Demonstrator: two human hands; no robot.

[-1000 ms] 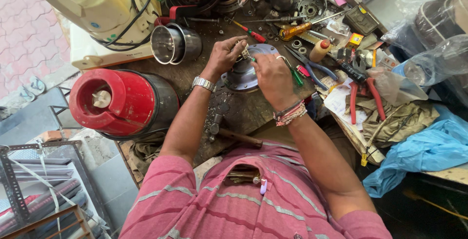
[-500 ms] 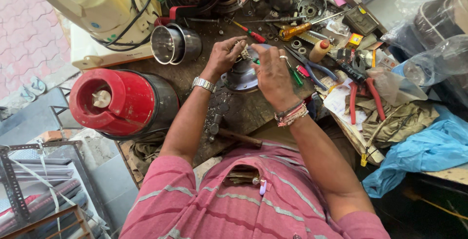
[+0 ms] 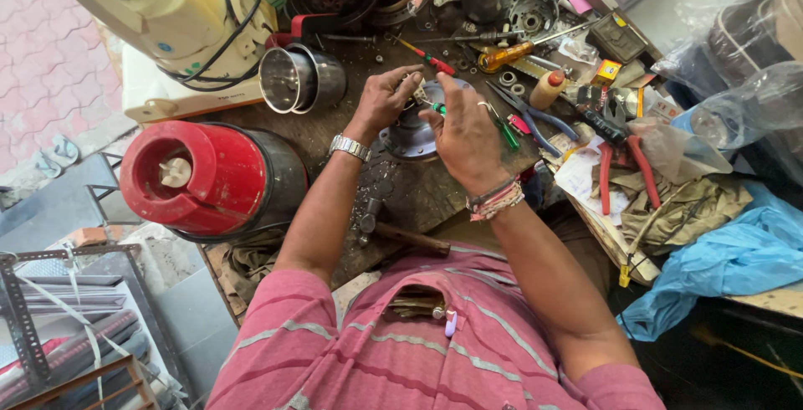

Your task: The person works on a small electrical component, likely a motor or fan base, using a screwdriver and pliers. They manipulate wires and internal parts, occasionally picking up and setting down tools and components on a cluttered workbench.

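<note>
My left hand (image 3: 383,99) grips the round metal part (image 3: 407,135) on the table (image 3: 418,197); right hand (image 3: 462,132) pinches a green-handled screwdriver (image 3: 435,108) over it, beside the red mixer base (image 3: 209,177).

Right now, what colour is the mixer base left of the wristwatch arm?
Red top with a dark, blackish body: the mixer base, clearest in the head view.

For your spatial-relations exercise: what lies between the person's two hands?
In the head view, a round grey metal motor part sits between the left hand and right hand, with a green-handled screwdriver over it.
</note>
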